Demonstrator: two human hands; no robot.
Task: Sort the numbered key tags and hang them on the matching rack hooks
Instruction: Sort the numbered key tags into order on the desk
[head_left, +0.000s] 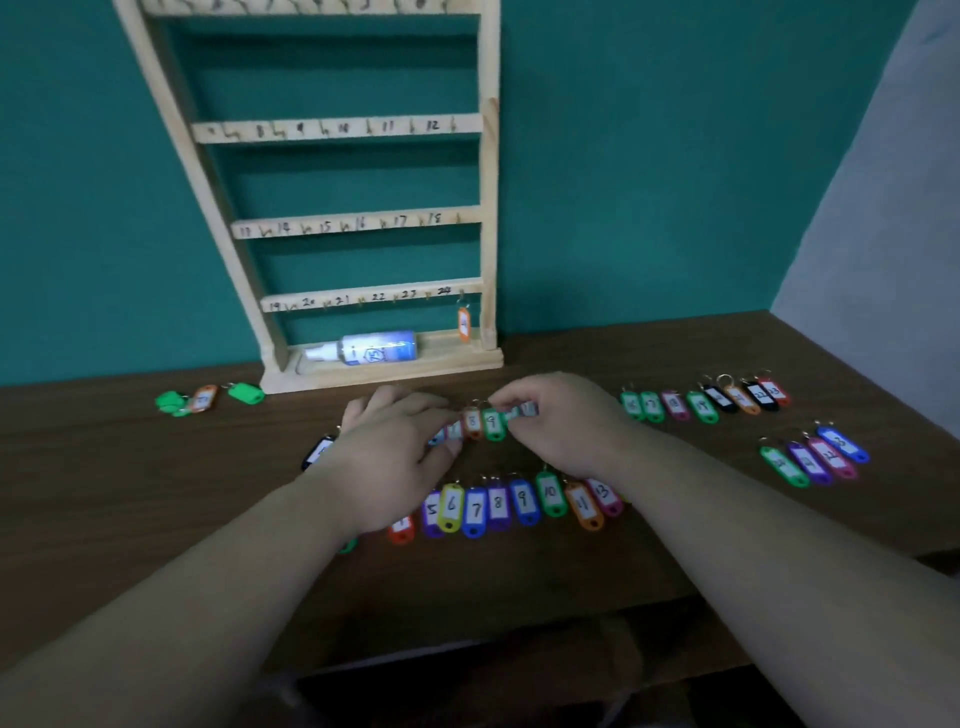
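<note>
A dark, wood-grain desk (156, 493) runs along a teal wall. On it a pale, bare-wood rack (488, 208) stands against the wall, and its flat rails carry handwritten numbers and small hooks.

Both hands reach to the middle of the desk, over a short row of key tags (483, 423). The right hand (561, 421) has its fingers curled and pinches a tag at the row's right end. The left hand (395, 441) bends its fingers down onto the left end; blur hides whether it grips.

Just nearer lies a longer row of glossy plastic tags (498, 504), rounded oblongs with white paper labels reading 5 to 13. More tags lie at the right in two slanted groups (706, 402) (815, 457), and a green and orange cluster (208, 399) lies left of the rack.

A clear plastic bottle (374, 349) lies on its side on the rack's base. One orange tag (464, 325) hangs by its ring from hook 24.
</note>
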